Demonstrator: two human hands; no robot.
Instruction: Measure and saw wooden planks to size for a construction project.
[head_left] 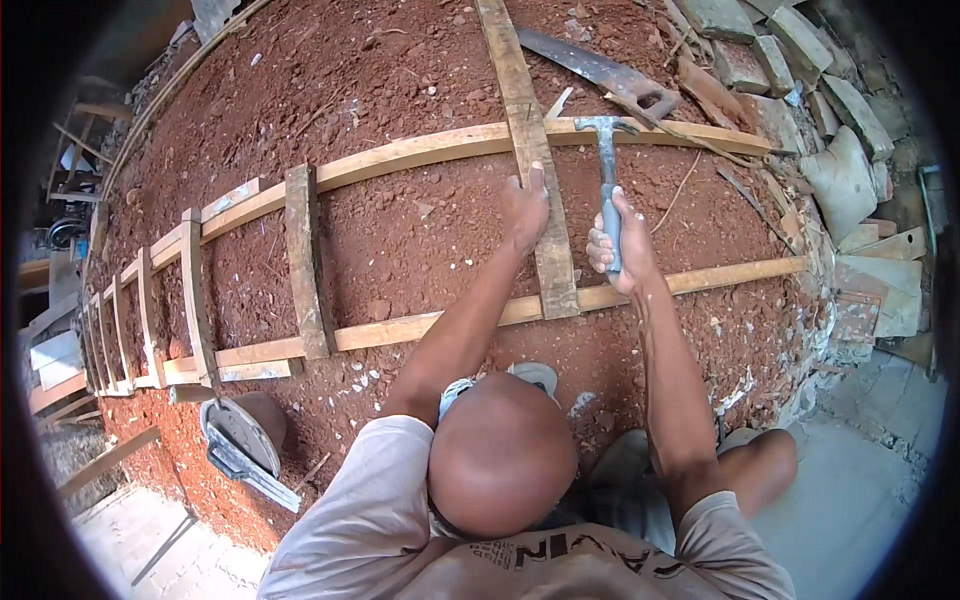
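Note:
My right hand (625,245) is wrapped around the grip of a claw hammer (608,170), held upright in view with its metal head over the far wooden rail (420,150). Against the left edge of a long rough plank (525,120) my left hand (525,208) is closed, thumb pointing away from me. That plank crosses both the far rail and the near wooden rail (690,282), its near end resting on the latter. Whether a nail is between the left fingers cannot be seen.
Several shorter crosspieces (305,262) join the rails to the left. A handsaw (600,72) lies on red soil beyond the far rail. Nearer left stands a bucket (268,415) with a trowel-like tool (250,470) across it. Stone slabs (840,185) are piled at right.

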